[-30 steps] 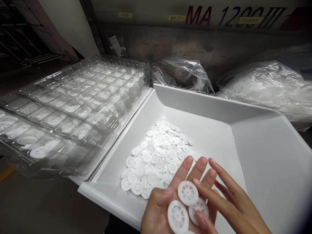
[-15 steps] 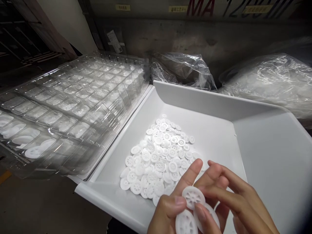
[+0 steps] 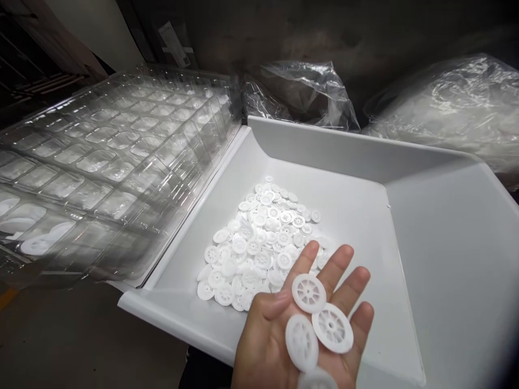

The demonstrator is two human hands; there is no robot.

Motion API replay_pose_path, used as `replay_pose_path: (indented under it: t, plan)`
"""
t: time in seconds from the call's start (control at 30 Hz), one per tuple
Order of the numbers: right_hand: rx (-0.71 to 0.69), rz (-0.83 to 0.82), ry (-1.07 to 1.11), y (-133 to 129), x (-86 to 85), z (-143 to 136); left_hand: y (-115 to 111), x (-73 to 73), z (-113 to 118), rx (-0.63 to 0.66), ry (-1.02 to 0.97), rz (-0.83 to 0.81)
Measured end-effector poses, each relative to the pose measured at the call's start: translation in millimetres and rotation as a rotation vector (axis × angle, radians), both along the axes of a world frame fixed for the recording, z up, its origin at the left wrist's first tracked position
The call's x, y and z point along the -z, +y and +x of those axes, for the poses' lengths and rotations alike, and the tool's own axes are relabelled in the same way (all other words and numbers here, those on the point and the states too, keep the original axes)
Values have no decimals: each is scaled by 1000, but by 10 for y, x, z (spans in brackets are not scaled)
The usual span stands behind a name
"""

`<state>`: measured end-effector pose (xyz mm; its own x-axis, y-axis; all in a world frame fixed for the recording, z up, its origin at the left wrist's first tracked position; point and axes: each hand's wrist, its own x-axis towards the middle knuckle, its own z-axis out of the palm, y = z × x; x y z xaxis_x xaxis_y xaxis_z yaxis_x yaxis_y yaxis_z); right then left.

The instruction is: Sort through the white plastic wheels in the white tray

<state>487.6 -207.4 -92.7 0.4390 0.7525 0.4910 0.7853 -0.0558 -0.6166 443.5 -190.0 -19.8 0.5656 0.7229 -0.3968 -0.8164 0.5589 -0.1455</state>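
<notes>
The person's left hand (image 3: 300,329) lies palm up and spread flat at the near edge of a shallow white plastic tray with raised walls (image 3: 446,227), fingers stretched toward the far side and not curled around anything. Resting loose on the palm and fingers are three small white plastic spoked wheels with toothed rims: one (image 3: 308,293) sits at the base of the fingers, a second (image 3: 332,328) lies just beside it toward the little finger, and a third (image 3: 301,342) rests nearer the heel of the palm, its edge meeting or overlapping the second. A further white round piece (image 3: 317,380) shows at the bottom edge by the wrist, too cut off and blurred to say whether it is held. The right hand is out of sight. On the tray floor, just beyond the fingertips, lies a loose heap of the same white wheels (image 3: 259,243), many overlapping. To the left of the tray, touching its side wall, stand stacked clear plastic blister trays with rows of square pockets (image 3: 117,156); some near pockets hold white round parts (image 3: 36,246). Behind the tray lie crumpled clear plastic bags (image 3: 295,94) against a dark wall
</notes>
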Motion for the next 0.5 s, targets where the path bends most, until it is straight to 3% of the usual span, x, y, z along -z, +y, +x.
replay_pose_path:
  t: [0.1, 0.17, 0.33, 0.4, 0.5]
  plan:
    - [214, -151, -48, 48, -103, -308, -8, -54, -20, 9, 43, -1]
    - [167, -234, 80, 13, -209, -294, -24, -50, -39, 8, 33, 70]
    - [-185, -452, 494, -156, -372, -51, -52, 8, -70, 41, -4, 200]
    - [-174, -416, 517, -160, -343, -76, -45, 1, -70, 56, 13, 180]
    - [-34, -352, 421, -132, -248, -141, -29, -41, -61, 67, 53, 131]
